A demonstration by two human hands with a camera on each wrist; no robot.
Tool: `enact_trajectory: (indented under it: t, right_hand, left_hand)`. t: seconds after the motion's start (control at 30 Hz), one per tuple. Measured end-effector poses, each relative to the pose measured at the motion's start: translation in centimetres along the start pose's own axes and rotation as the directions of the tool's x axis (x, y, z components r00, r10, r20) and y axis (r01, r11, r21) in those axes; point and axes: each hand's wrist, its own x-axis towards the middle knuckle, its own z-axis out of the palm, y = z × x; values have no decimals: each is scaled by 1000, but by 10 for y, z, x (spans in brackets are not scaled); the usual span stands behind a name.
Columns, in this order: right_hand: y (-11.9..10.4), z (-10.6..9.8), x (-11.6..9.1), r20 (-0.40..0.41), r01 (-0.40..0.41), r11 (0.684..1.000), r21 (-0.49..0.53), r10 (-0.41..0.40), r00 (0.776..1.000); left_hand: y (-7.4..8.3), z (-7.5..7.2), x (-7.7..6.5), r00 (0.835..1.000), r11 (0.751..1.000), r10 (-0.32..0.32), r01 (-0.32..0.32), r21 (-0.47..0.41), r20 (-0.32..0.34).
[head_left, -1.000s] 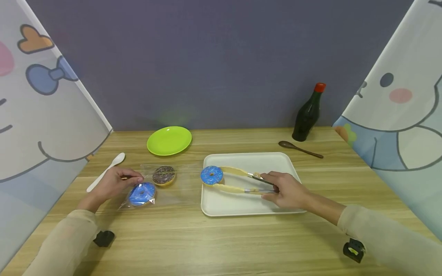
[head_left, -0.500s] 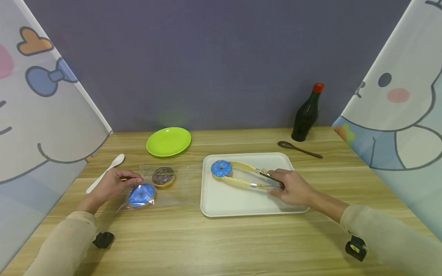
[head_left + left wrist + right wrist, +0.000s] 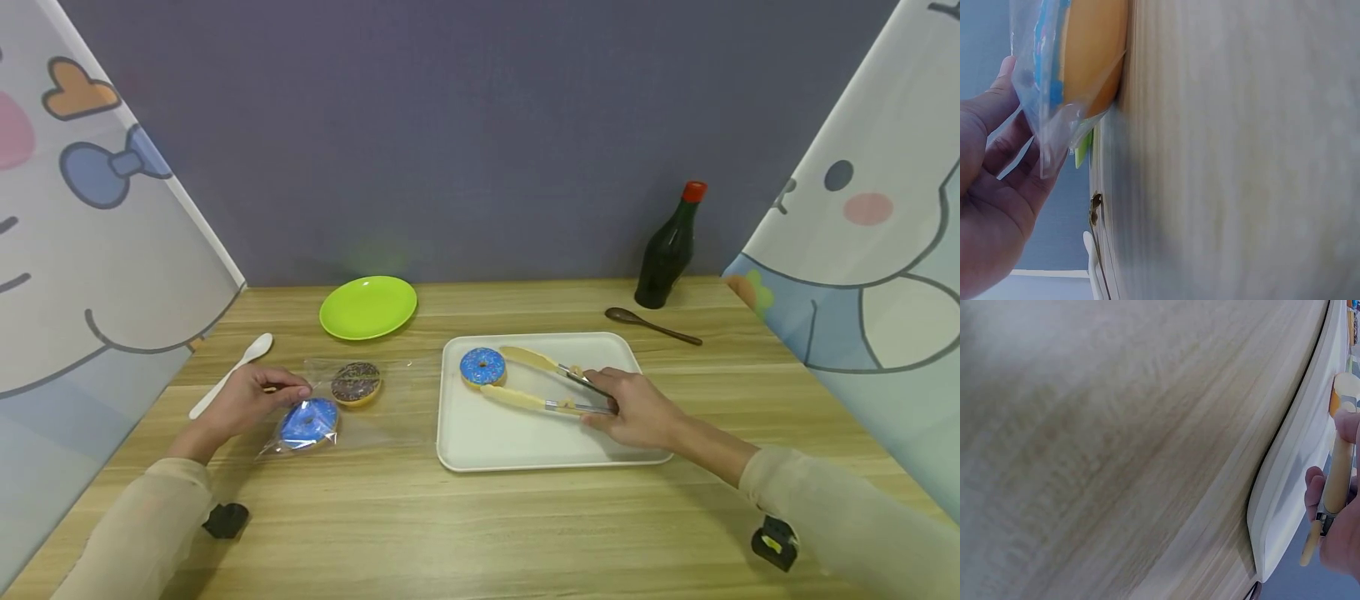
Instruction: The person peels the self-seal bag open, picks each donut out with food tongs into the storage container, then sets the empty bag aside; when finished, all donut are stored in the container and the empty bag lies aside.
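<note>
My left hand (image 3: 243,404) pinches the end of a clear plastic bag (image 3: 405,408). Inside lie a blue-frosted donut (image 3: 307,422) beside the fingertips and a chocolate-frosted donut (image 3: 356,382) behind it. In the left wrist view the plastic (image 3: 1044,112) hangs between thumb and fingers, close to the blue donut's orange underside. My right hand (image 3: 633,408) grips a pair of tongs (image 3: 528,400) with cream tips and metal arms, low over the white tray (image 3: 525,450). Another blue-frosted donut (image 3: 482,367) rests at the tray's back left, with the spread tong tips at its right side.
Behind the bag is a green plate (image 3: 367,307). A white spoon (image 3: 231,375) lies left of the bag, partly behind my left hand. At the back right are a dark bottle (image 3: 667,250) with a red cap and a brown spoon (image 3: 652,326).
The tongs and the blue donut moved right and slightly back, from the tray's left edge onto the tray. The tong tips then spread a little. My left hand held still.
</note>
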Motion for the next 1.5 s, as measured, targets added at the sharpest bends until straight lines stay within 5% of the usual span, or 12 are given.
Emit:
enact_trajectory:
  t: [0.47, 0.7, 1.5]
  right_hand:
    - [-20, 1, -9, -99, 120, 990, 75, -112, 989]
    - [-41, 10, -4, -33, 150, 981, 124, -147, 989]
    - [-90, 47, 57, 96, 123, 992, 11, -124, 988]
  left_hand:
    - [3, 0, 1, 1000, 1000, 10, -10, 11, 2]
    - [2, 0, -1, 1000, 1000, 2, -2, 7, -3]
    - [1, 2, 1, 1000, 1000, 17, -17, -20, -7]
